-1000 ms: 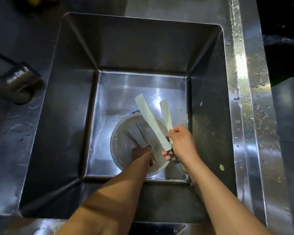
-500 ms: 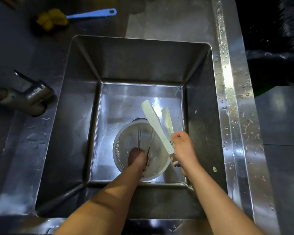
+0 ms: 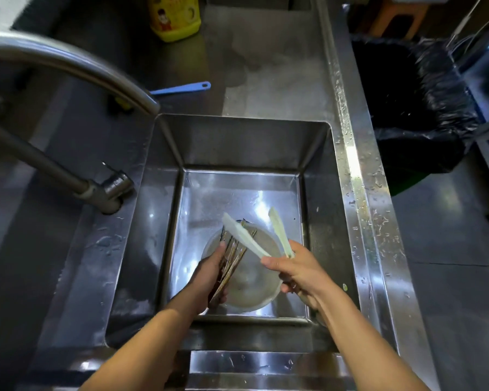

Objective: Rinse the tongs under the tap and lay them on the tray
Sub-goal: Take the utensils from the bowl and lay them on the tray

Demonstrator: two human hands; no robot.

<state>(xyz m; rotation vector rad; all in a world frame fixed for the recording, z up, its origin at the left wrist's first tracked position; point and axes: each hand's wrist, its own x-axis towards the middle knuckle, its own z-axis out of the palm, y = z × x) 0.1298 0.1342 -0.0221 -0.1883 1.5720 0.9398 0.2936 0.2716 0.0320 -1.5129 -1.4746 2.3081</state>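
Note:
Pale green-white tongs (image 3: 244, 237) with two spread blades point away from me over the steel sink (image 3: 319, 193); my right hand (image 3: 297, 270) grips them at the hinge end. My left hand (image 3: 209, 273) holds a bundle of thin dark metal utensils (image 3: 233, 256) beside the tongs, above a round pale bowl (image 3: 254, 280) on the sink floor. The curved tap (image 3: 76, 66) arches in from the upper left, its spout ending over the sink's far left corner; no water runs from it. No tray is in view.
A second, lower tap fitting (image 3: 108, 190) sits on the sink's left rim. On the counter behind lie a blue-handled brush (image 3: 181, 88) and a yellow detergent bottle (image 3: 174, 16). A black-lined bin (image 3: 415, 105) stands right of the wet steel counter edge (image 3: 359, 179).
My left hand has lifted the dark utensils out of the bowl. My right hand has raised the tongs slightly. My head has tipped up, bringing the tap, bottle and bin into view.

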